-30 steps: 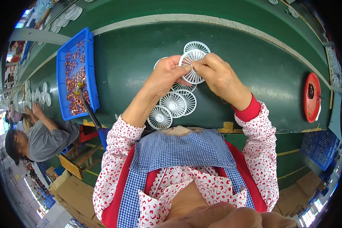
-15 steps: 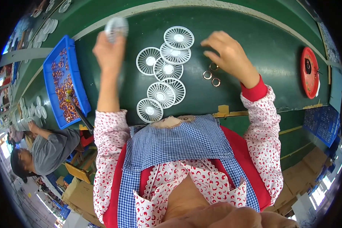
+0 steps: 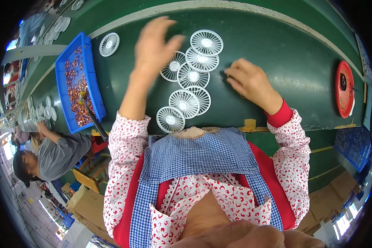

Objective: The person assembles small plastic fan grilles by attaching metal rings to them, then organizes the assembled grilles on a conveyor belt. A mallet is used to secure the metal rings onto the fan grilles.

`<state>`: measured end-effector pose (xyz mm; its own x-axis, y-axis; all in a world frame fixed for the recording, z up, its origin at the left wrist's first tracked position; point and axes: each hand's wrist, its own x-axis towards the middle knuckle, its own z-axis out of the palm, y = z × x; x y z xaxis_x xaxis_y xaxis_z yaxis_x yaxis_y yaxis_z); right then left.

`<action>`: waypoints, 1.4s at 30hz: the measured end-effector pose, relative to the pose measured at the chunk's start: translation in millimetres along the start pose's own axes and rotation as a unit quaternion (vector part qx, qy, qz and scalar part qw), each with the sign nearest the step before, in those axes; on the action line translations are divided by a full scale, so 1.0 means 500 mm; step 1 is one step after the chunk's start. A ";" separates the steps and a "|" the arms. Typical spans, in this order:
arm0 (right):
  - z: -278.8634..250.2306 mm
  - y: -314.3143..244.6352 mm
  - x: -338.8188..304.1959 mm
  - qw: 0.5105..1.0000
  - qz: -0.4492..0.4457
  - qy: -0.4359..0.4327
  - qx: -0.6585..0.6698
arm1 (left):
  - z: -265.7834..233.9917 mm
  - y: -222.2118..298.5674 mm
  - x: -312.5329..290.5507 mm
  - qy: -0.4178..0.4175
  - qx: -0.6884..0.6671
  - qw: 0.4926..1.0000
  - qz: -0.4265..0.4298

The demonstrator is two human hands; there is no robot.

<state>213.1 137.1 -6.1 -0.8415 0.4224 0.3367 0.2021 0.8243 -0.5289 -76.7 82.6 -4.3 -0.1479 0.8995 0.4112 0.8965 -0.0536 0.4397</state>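
White spoked discs (image 3: 193, 76) lie flat, mostly overlapping, on the green table (image 3: 293, 62).

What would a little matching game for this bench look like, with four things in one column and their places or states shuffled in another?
Things:
1. Copper-coloured rings
2. Red dish
3. Lone white spoked disc
4. Left hand

Places or states:
A. Blurred, thumb spread away from the fingers
B. On the green table, just right of the blue bin, apart from the group of discs
C. Piled inside the blue bin
D. Near the table's right end

Right pairs: 1-C, 2-D, 3-B, 4-A
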 end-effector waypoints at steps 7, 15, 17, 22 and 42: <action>0.005 0.137 0.016 0.971 0.149 0.177 0.058 | 0.069 0.134 0.034 -0.204 0.115 0.972 0.013; -0.021 0.161 0.003 0.977 0.103 0.084 -0.164 | 0.088 0.168 -0.006 -0.157 0.102 0.970 0.157; -0.022 0.150 0.019 0.975 0.124 0.084 -0.161 | 0.107 0.157 -0.013 -0.160 0.128 0.962 0.183; -0.035 0.144 0.027 0.979 0.184 0.085 -0.008 | 0.090 0.150 0.015 -0.136 -0.043 0.988 0.050; -0.004 -0.051 0.090 0.989 -0.015 0.135 0.056 | 0.019 0.140 -0.051 -0.215 -0.640 0.675 -0.298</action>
<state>171.3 136.0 24.2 -0.6790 0.4962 0.5410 0.1094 0.7971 -0.5938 -6.4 59.9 8.4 0.0593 0.9544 -0.2924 -0.4042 0.2908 0.8672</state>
